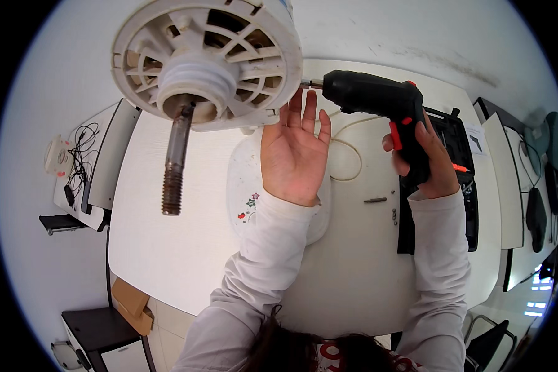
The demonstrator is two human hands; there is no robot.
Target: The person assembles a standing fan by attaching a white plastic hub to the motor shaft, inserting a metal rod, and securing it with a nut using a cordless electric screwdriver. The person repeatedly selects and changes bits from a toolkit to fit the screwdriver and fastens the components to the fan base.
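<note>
A white fan motor housing (289, 62) with a slotted round face looms close at the upper left. From its collar (198, 74) juts a rusty threaded shaft (175, 161). My right hand (439, 162) is wrapped round the grip of a black cordless screwdriver (369, 92) with red buttons. The screwdriver's bit (313, 83) points left at the housing's right side; its very tip and any screw there are hidden. Palm up and fingers stretched out, my left hand (296, 155) is beside the housing's lower right edge, just below the bit. Whether its fingertips touch the housing I cannot tell.
On the white table (167, 260) lies a rounded white fan base (242, 167) with a pale cable (358, 162). A loose bit (375, 200) and several small screws (395, 217) lie left of an open black tool case (405, 232). Side desks (108, 149) flank the table.
</note>
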